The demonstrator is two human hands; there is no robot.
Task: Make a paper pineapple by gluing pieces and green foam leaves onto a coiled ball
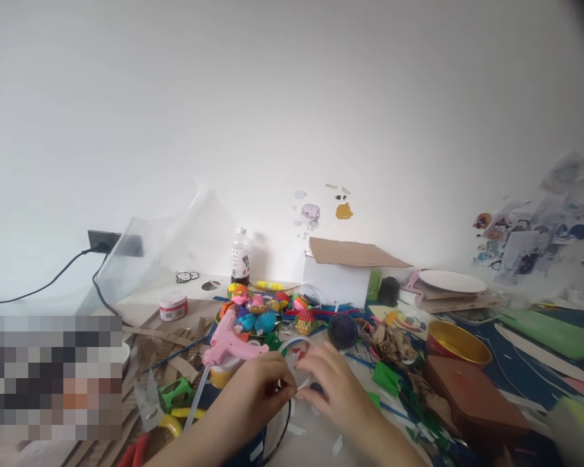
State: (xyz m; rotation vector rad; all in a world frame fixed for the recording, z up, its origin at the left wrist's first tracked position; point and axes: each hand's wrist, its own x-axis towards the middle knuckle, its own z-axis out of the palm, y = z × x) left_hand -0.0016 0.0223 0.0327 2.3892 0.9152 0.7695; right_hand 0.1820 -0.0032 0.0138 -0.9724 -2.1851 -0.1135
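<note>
My left hand [257,389] and my right hand [335,389] meet low in the middle of the head view, fingertips pinched together on a small clear plastic piece [299,363] with red marks on it. What exactly the piece is I cannot make out. A pink hot glue gun [231,344] lies just left of and behind my left hand, with its glue stick [197,399] trailing toward me. A cluster of colourful paper balls [267,308] sits behind the hands.
Cluttered craft table: cardboard strips [175,353] at left, a bottle [240,256] and white box with cardboard lid [345,272] at the back, dark round lid [343,329], gold bowl [457,344], brown box [472,402], green sheet [555,331] at right. A cable [53,279] runs from a wall socket.
</note>
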